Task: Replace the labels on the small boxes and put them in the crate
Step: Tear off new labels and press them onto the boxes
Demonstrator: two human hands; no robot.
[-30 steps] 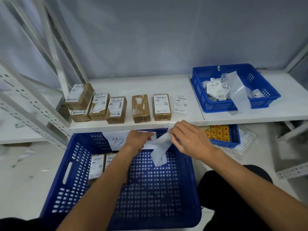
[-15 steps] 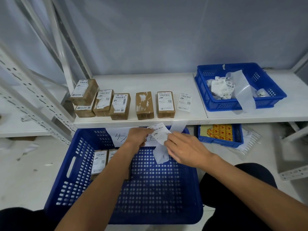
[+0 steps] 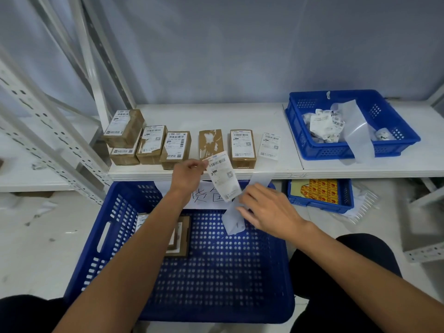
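**Shipping label (image 3: 222, 175) held over crate (image 3: 216, 317)**

Above the crate's far rim, its upper corner is pinched by the left hand (image 3: 189, 173); the backing strip (image 3: 234, 221) is pinched by the right hand (image 3: 266, 210). Judged light, limp, sticky: edges only.

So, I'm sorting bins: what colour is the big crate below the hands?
The crate is blue; head view.

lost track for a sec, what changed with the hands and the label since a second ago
The left hand has peeled the label up off the backing strip, toward the shelf. The right hand still holds the strip over the crate. The boxes on the shelf have not moved.
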